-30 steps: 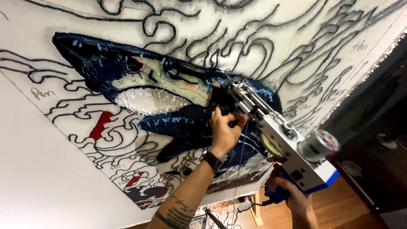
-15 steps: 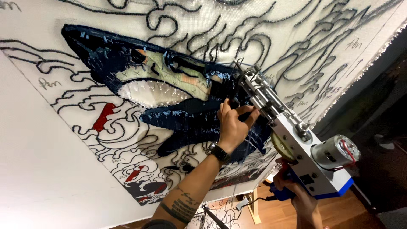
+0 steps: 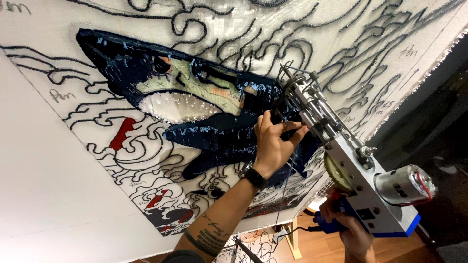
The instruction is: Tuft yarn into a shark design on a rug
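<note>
A silver metal tufting gun with a grey motor and blue base [image 3: 351, 165] is pressed nose-first against a large white stretched tufting cloth [image 3: 341, 44] that is covered in black swirling outlines. The gun's needle end meets the cloth at the right edge of a dark navy and pale green shark figure with white teeth [image 3: 180, 97], which fills the middle of the cloth. The left hand [image 3: 273, 143], wearing a black wristwatch [image 3: 254, 176], is wrapped around the gun's front handle, its fingers [image 3: 287, 127] curled tight on the grip close to the cloth. The right hand [image 3: 348, 229] is lower, at the gun's rear, its fingers closed around the blue pistol grip [image 3: 329, 225] beneath the brass-coloured gear wheel [image 3: 334, 173]. Small red tufted patches [image 3: 122, 134] sit left of and below the shark. A strip of wooden floor [image 3: 321, 246] shows beneath the cloth's lower edge.
</note>
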